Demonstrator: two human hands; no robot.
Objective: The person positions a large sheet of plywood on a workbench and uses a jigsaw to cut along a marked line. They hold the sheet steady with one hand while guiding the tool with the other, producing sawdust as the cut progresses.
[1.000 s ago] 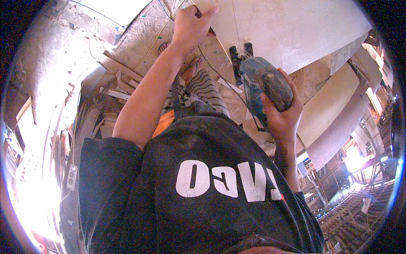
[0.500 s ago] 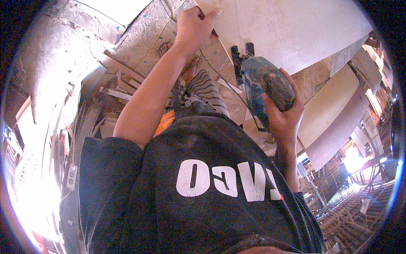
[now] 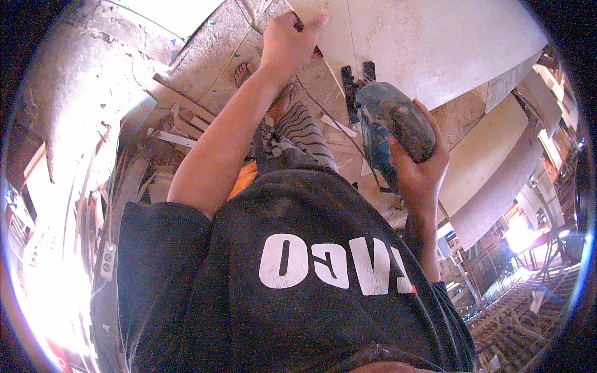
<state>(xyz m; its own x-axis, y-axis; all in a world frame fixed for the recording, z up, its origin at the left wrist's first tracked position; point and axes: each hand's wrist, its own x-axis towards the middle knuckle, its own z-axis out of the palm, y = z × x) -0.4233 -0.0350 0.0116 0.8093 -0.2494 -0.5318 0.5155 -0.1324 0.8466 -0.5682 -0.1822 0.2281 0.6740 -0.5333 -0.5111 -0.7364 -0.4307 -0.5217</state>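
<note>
A teal power jigsaw (image 3: 380,101) with a dusty dark body lies in my right hand (image 3: 424,165), the fingers wrapped round its rear. Its black base plate reaches the near edge of a large pale sheet of board (image 3: 429,46). A thin straight line runs across the sheet, ahead of the base plate. The blade itself cannot be made out. At the sheet's left corner, my left hand (image 3: 291,45) is closed on the edge, its thumb lying over the top and the other fingers partly hidden.
A dark cable (image 3: 347,140) trails beneath the jigsaw past my legs. My feet (image 3: 244,73) stand on a dusty floor near wood offcuts (image 3: 339,125). More sheets (image 3: 488,155) lean at the right. A power strip (image 3: 107,261) hangs at the left beside strips of wood.
Both hands, with the jigsaw, have shifted very slightly to the right in the picture. Their grips look the same.
</note>
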